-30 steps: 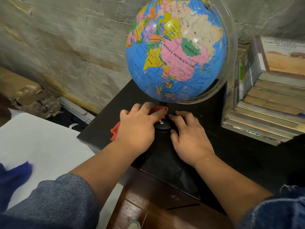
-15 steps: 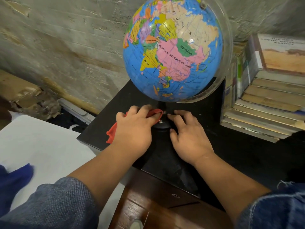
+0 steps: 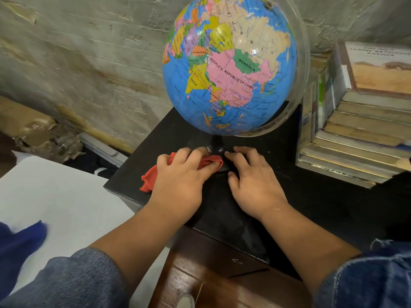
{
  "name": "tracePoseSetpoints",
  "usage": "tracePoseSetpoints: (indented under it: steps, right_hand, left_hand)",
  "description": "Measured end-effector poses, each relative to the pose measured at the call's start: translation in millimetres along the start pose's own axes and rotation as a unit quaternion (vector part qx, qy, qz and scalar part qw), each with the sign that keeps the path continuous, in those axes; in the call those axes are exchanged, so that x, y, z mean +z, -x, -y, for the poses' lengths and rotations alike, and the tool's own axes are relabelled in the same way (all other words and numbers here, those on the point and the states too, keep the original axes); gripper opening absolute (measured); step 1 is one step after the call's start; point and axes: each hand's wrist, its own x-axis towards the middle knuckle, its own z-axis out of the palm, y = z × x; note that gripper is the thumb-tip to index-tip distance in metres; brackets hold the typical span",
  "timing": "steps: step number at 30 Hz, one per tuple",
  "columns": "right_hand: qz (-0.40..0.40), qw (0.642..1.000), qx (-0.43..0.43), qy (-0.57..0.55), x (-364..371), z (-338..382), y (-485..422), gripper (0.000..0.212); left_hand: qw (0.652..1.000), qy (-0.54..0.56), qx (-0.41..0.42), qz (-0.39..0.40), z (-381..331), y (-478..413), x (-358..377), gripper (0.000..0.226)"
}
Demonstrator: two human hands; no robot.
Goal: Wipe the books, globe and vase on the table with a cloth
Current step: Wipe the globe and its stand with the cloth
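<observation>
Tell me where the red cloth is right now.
In the head view, the red cloth lies left of centre on the black table, bunched under the left hand, which holds it against the globe's base.

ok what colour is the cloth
The cloth is red; the head view shows it best, bunched under the left hand by the globe.
</observation>
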Motion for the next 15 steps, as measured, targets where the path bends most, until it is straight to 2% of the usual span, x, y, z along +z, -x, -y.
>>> tracePoseSetpoints:
  steps: [2,4,7,11,15]
  right_hand:
    - [0.002,1.000,0.000,0.004,0,0,0,0.049]
    - [0.002,1.000,-0.002,0.006,0,-1,-1,0.049]
    - [0.001,1.000,-0.003,0.005,1,-1,-1,0.048]
    - [-0.005,1.000,-0.001,0.005,1,-1,-1,0.049]
    - [-0.006,1.000,-0.005,0.009,2,-1,0,0.049]
  left_hand:
    - [0.998,0.016,-0.065,-0.010,0,-2,-1,0.058]
    - [0.996,0.026,-0.089,-0.004,-2,-7,-2,0.062]
    - [0.999,-0.004,-0.037,0.034,-2,-12,-5,0.060]
    - [0.996,0.000,-0.090,0.028,0,-17,-1,0.054]
    - [0.999,-0.018,-0.033,0.029,-5,-14,0,0.060]
